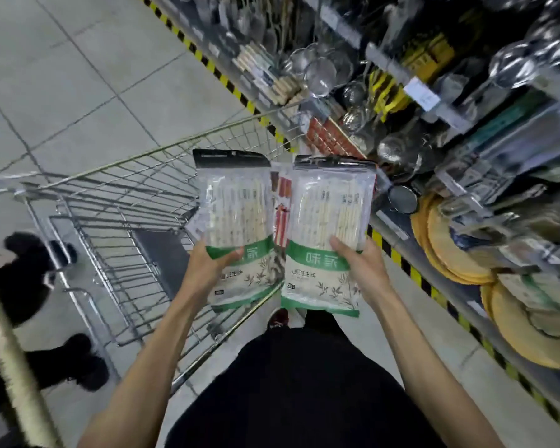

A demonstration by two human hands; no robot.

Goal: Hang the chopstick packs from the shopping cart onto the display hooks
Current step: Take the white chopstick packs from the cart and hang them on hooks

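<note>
Gripping two packs, one per hand: left hand [214, 265] clamped with thumb on top across the green band of the left clear plastic chopstick pack with black header [236, 218], right hand [362, 263] clamped the same way on the lower right edge of the right clear plastic chopstick pack with black header [328, 227]. Held side by side, nearly touching, black headers pointing away, both above the near right corner of the silver wire shopping cart [117, 227]. Showing between the two packs: a red-and-white packet [282, 218], lower down, apparently in the cart. Further right, just beyond the right pack, the store shelving with a yellow-and-black striped base edge [411, 273], crowded with hanging steel mesh strainers [320, 76], steel ladles [511, 63], and round woven yellow mats [450, 250] stacked low. Hooks themselves too blurred to make out. At far left, black shoes [26, 276] on grey floor tiles [78, 76].
</note>
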